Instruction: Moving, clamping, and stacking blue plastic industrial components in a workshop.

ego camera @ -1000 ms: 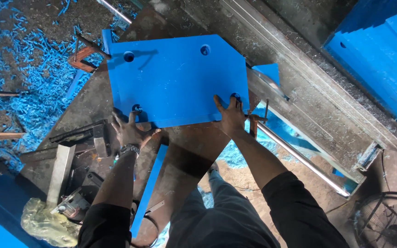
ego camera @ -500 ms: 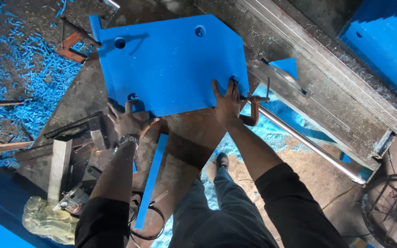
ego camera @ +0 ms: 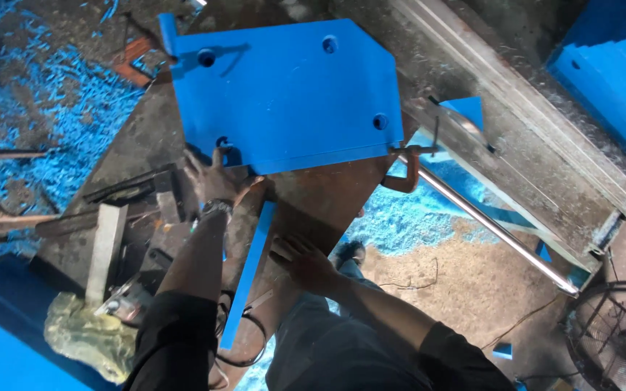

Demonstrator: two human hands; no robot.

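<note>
A large blue plate point(ego camera: 291, 94) with clipped corners and several round holes lies on a rusty brown table point(ego camera: 327, 192). My left hand point(ego camera: 215, 177) rests at the plate's near left corner, fingers touching its edge beside a hole. My right hand point(ego camera: 302, 261) lies flat and spread on the bare table, apart from the plate, next to a narrow blue strip point(ego camera: 249, 271) that runs toward me. A brown clamp point(ego camera: 407, 170) hooks the plate's near right corner.
Blue shavings point(ego camera: 38, 145) cover the floor at left and under the table. A metal rail and rod point(ego camera: 494, 224) run diagonally at right. Stacked blue sheets point(ego camera: 617, 72) sit at top right, a wire fan guard point(ego camera: 617, 333) at bottom right, metal scrap point(ego camera: 106, 246) at left.
My right hand has come off the plate's near edge and dropped back onto the bare table. The left hand stays at the plate's corner. The view has moved closer.
</note>
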